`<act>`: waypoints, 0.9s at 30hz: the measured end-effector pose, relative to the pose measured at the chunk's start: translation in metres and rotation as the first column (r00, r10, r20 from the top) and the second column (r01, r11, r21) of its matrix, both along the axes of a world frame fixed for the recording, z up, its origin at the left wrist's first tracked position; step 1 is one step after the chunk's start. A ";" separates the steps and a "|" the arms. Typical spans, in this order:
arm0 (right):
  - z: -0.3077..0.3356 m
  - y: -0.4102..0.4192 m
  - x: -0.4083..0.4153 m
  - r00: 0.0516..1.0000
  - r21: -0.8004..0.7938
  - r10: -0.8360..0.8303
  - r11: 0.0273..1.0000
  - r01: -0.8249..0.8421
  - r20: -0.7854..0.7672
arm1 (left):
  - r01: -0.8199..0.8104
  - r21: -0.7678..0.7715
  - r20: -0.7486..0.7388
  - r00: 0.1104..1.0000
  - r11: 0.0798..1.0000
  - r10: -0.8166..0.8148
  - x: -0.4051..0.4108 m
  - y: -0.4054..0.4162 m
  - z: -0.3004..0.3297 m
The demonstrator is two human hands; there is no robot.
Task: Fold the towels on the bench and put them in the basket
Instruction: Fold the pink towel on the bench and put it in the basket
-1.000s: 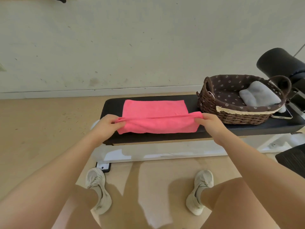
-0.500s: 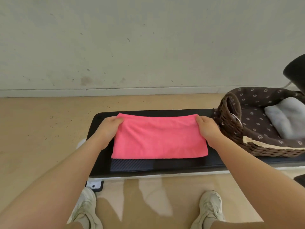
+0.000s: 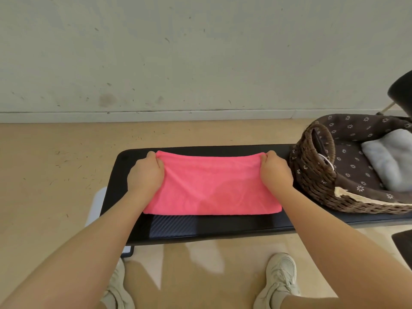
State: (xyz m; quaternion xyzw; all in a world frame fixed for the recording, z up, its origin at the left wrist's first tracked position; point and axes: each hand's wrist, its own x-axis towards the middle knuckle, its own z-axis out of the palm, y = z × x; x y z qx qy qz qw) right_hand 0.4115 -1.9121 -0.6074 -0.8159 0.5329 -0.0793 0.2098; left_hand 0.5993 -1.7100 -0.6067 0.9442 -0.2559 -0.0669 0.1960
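Note:
A pink towel [image 3: 211,186] lies folded in half on the black bench [image 3: 223,226]. My left hand [image 3: 146,172] grips its far left corner and my right hand [image 3: 276,172] grips its far right corner, fingers curled into the cloth. The towel's far edge is bunched slightly between the hands. To the right on the bench stands a brown wicker basket [image 3: 316,175] with a flowered lining. A folded pale grey towel [image 3: 388,159] lies inside it.
A wall with a skirting board runs behind the bench, across a strip of tan floor. A black object [image 3: 401,94] juts in at the right edge. My shoes [image 3: 278,279] stand on the floor in front of the bench.
My hands carried the towel's near edge over to the far edge, folding it in half. They now grip the far corners more tightly, and the view has moved closer.

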 end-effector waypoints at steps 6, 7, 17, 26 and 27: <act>0.015 0.008 0.003 0.972 -0.143 0.006 0.989 -0.041 -0.235 | -0.043 0.132 0.009 0.999 0.990 0.042 -0.004 -0.005 0.011; 0.017 0.011 0.007 0.964 -0.235 0.038 0.967 -0.102 -0.262 | -0.007 0.167 0.079 0.997 0.986 -0.006 -0.007 -0.006 0.014; -0.020 0.091 0.034 0.730 -0.065 0.631 0.743 -0.666 -0.263 | 0.494 0.269 0.057 0.849 0.827 -0.525 -0.028 0.008 -0.016; -0.008 0.031 -0.026 0.862 0.002 0.337 0.932 -0.363 -0.379 | 0.510 0.364 -0.043 0.845 0.779 -0.533 -0.025 0.025 -0.007; -0.007 0.029 -0.030 0.876 0.025 0.310 0.946 -0.324 -0.371 | 0.508 0.373 -0.041 0.845 0.776 -0.533 -0.026 0.025 -0.005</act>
